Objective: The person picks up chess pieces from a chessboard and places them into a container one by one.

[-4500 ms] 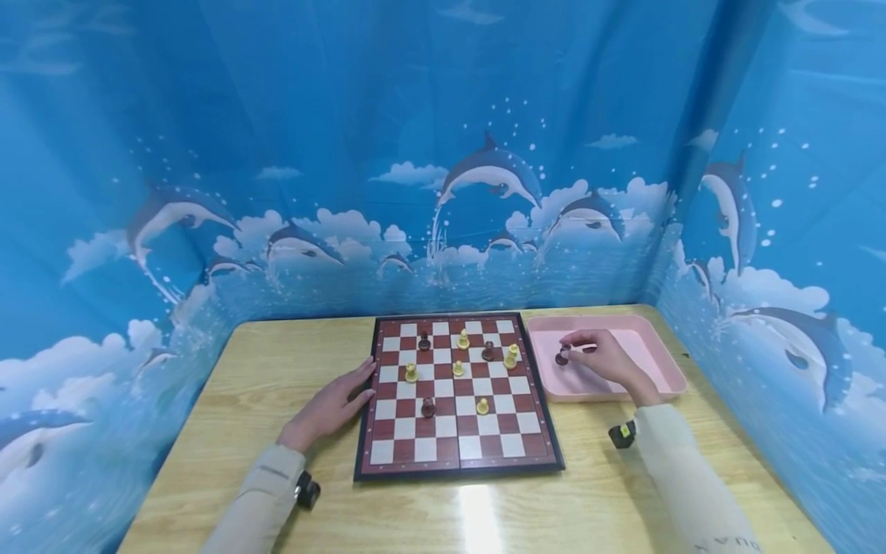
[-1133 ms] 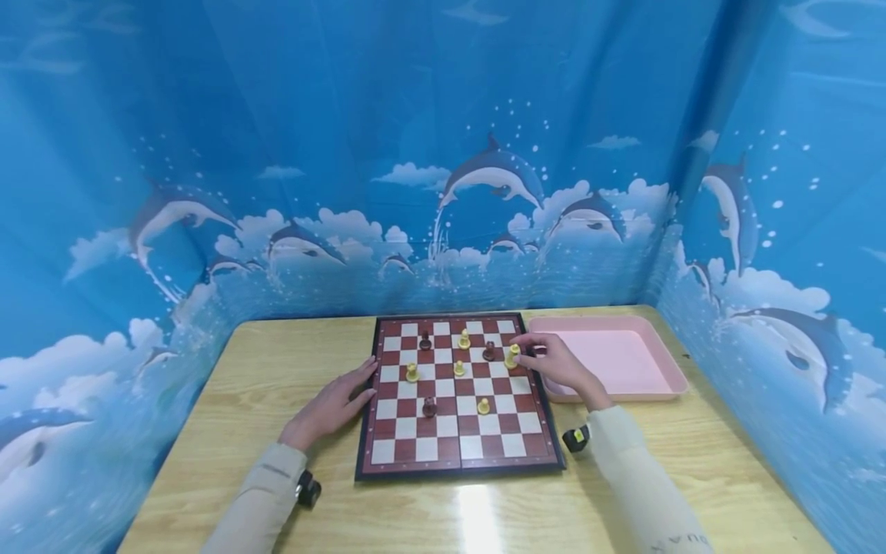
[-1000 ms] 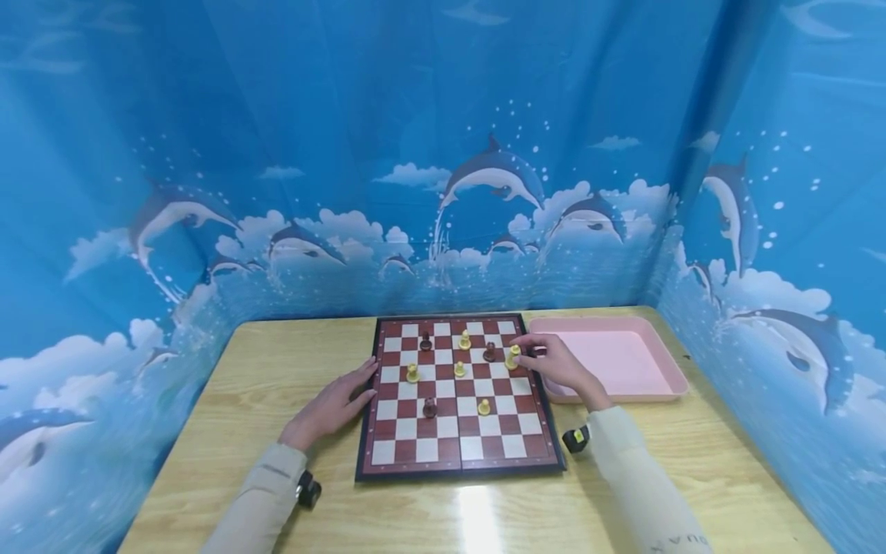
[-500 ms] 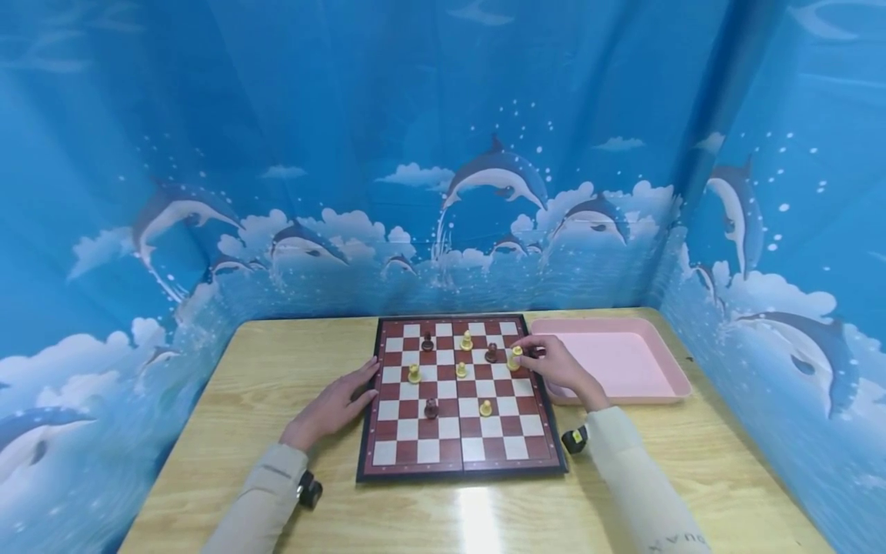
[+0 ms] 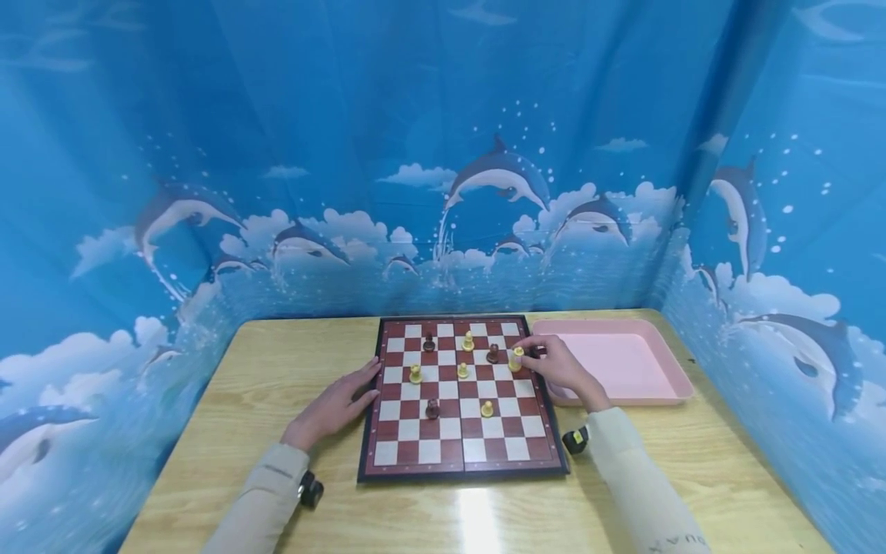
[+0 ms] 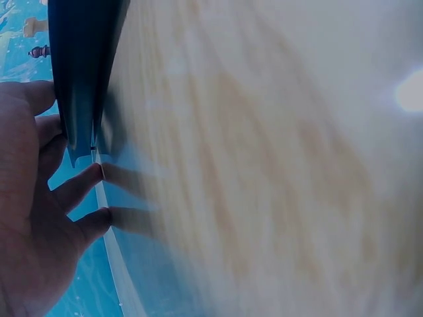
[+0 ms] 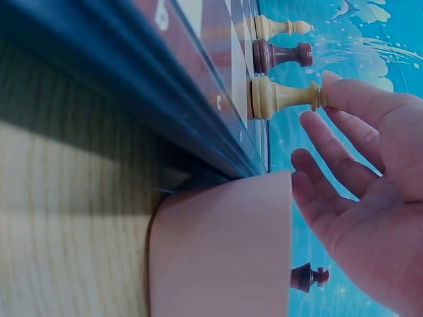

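Observation:
In the head view my right hand point(image 5: 561, 365) pinches the tall yellow chess piece point(image 5: 515, 362) near the right edge of the chessboard point(image 5: 429, 452). The right wrist view shows fingertips at its top, which they cover; its base stands on the board. A dark rook point(image 7: 281, 56) and a yellow bishop point(image 7: 281, 27) stand beyond it. My left hand point(image 5: 334, 404) rests along the board's left edge, fingers extended. Other pieces on the board include a yellow rook point(image 5: 415, 374), two yellow pawns, one a central pawn point(image 5: 462, 371), and two dark pieces, one a near dark piece point(image 5: 432, 408).
A shallow pink tray point(image 5: 640, 362) stands against the board's right side. Past its wall, the right wrist view shows a dark piece point(image 7: 306, 277), its lower part hidden. Wooden table point(image 5: 298, 350) lies around the board, and a blue dolphin-print curtain point(image 5: 346, 154) hangs behind.
The right hand pinched a dark chess piece over the tray several seconds ago. It has moved left to the tall yellow piece and stayed there for the last second. The left hand remains in place.

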The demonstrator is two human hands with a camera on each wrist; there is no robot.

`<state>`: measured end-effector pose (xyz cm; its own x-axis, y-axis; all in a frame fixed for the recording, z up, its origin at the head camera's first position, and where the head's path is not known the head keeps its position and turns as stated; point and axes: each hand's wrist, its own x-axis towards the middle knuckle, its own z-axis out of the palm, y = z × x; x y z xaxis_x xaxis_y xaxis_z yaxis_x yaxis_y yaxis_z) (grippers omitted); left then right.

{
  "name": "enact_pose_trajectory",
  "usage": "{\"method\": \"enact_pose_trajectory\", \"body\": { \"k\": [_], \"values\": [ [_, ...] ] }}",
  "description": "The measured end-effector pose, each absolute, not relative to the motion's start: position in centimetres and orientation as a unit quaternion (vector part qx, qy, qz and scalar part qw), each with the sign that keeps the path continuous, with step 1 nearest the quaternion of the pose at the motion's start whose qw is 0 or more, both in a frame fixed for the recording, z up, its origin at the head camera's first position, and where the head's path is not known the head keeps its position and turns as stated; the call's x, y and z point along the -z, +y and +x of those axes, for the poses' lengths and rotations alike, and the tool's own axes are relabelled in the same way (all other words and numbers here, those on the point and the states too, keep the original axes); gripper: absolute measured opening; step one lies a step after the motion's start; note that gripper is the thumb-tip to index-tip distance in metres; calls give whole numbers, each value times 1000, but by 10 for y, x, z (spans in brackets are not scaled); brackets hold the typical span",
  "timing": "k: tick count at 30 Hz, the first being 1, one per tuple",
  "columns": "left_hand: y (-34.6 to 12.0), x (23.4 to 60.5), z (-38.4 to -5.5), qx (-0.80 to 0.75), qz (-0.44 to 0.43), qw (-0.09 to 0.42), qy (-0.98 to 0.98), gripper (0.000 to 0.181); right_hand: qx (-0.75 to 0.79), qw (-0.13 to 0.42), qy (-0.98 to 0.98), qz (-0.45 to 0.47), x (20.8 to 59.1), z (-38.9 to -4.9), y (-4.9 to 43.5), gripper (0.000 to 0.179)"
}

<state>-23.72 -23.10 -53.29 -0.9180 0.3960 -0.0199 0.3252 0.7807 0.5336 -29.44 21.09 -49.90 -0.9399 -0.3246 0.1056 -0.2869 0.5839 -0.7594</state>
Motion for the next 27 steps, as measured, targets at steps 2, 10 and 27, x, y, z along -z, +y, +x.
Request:
{"method": "enact_pose_trajectory", "body": {
  "k": [2, 10, 27],
  "values": [
    [-231, 533, -237, -270, 192, 67, 941, 62, 420, 18, 890, -175, 499, -295, 211, 22],
    [-231, 532, -236, -269, 193, 65, 941, 61, 452, -18, 869, -201, 489, -294, 208, 22],
    [-230, 533, -238, -274, 196, 62, 939, 61, 468, -24, 860, -205, 483, -290, 208, 25]
  ]
}}
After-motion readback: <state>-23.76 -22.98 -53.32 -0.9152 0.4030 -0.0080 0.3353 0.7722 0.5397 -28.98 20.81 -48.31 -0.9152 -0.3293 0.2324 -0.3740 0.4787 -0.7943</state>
